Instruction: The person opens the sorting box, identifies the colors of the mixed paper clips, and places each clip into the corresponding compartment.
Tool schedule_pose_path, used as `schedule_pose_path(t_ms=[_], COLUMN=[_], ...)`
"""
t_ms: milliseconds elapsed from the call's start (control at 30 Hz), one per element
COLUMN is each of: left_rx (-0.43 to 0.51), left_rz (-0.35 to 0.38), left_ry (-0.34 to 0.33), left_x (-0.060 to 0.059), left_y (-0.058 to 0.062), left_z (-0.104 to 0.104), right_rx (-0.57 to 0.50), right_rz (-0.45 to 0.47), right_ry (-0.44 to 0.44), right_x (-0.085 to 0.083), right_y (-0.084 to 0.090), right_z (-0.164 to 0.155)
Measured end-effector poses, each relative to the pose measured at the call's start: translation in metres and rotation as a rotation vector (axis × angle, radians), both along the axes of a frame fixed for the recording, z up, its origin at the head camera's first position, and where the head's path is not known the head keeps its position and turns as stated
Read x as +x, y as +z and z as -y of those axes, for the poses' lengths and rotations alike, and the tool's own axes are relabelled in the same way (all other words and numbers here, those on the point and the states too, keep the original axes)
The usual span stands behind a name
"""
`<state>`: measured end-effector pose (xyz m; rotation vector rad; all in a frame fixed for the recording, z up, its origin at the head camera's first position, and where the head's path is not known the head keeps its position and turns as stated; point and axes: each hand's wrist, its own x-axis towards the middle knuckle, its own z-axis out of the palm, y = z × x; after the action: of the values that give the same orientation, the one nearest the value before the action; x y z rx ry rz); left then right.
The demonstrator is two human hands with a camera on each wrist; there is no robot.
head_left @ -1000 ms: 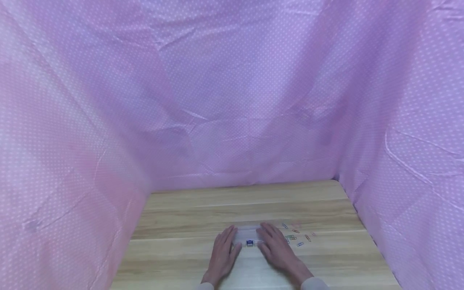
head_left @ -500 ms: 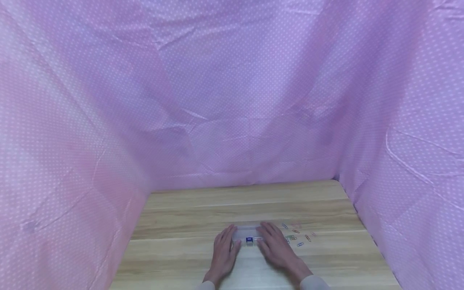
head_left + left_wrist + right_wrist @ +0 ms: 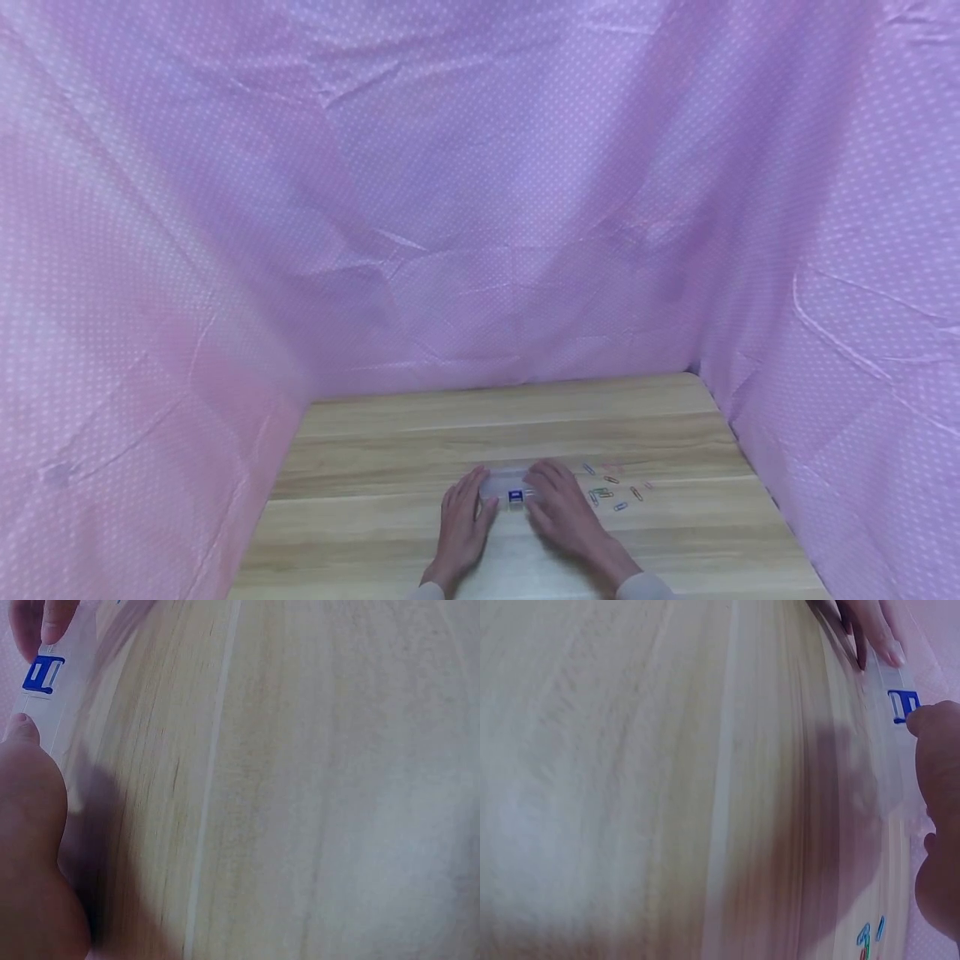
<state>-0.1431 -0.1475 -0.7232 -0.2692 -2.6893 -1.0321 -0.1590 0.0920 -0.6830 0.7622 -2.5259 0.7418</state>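
Both hands' (image 3: 517, 521) grip holds the clear box (image 3: 512, 484); only wrist views show thumbs at its blue latch (image 3: 41, 675).

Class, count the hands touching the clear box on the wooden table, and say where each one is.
2: the left hand holds the clear box's left end, the right hand its right end.

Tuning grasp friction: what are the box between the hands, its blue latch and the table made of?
Clear box: likely glossy transparent plastic; the table shows through.
Blue latch: opaque plastic, seemingly.
Table: pale wood grain, matte; solid or laminate, cannot tell.
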Motion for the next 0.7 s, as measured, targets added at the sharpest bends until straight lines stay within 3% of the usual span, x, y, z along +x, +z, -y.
schedule_pose_path(t_ms=[200,433,700], left_rx=[0.027,0.063,0.067], left_rz=[-0.046,0.054,0.038], left_ry=[0.001,0.001,0.013], left_x=[0.0,0.0,0.002], left_y=[0.005,0.008,0.007], left_z=[-0.002,-0.003,-0.001], right_rx=[-0.052,-0.056,-0.091], right_rz=[-0.073,-0.102,-0.137], right_ry=[0.022,0.02,0.027], right_x=[-0.002,-0.002,-0.002], right_y=[-0.004,-0.008,-0.009], right_z=[0.007,0.012,0.014])
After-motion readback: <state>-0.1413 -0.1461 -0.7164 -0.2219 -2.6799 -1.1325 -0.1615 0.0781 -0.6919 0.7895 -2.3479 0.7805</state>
